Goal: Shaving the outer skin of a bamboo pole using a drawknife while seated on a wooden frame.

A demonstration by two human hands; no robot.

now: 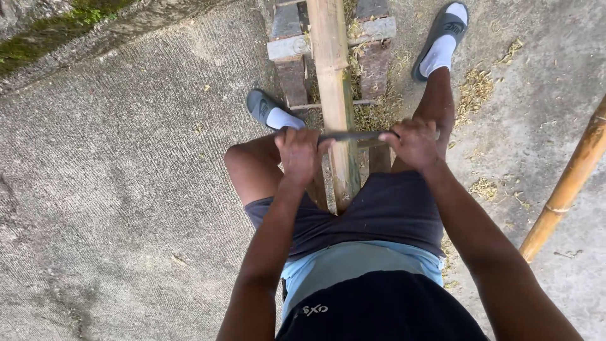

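Head view, looking straight down. Bamboo pole point(332, 95) runs from far centre toward the near side, passing between the person's knees and ending at the lap; it rests on a rough wooden frame point(289, 57) of dark blocks and pale crosspieces at the far end. Dark blade point(353, 136) lies crosswise on top of the pole, just beyond the knees. Left hand point(298, 155) is closed tight around the blade's left end; right hand point(413, 144) is closed tight around its right end, both fists level with each other and on either side of the pole. Person wears dark shorts; feet in white socks and grey slides are planted left and right of the frame. Pale shavings point(476, 88) lie scattered around the frame and to the right. Second bamboo pole point(568, 183) lies slanted at the right edge, well apart. Ground is rough concrete point(126, 164), with a mossy kerb at far left.
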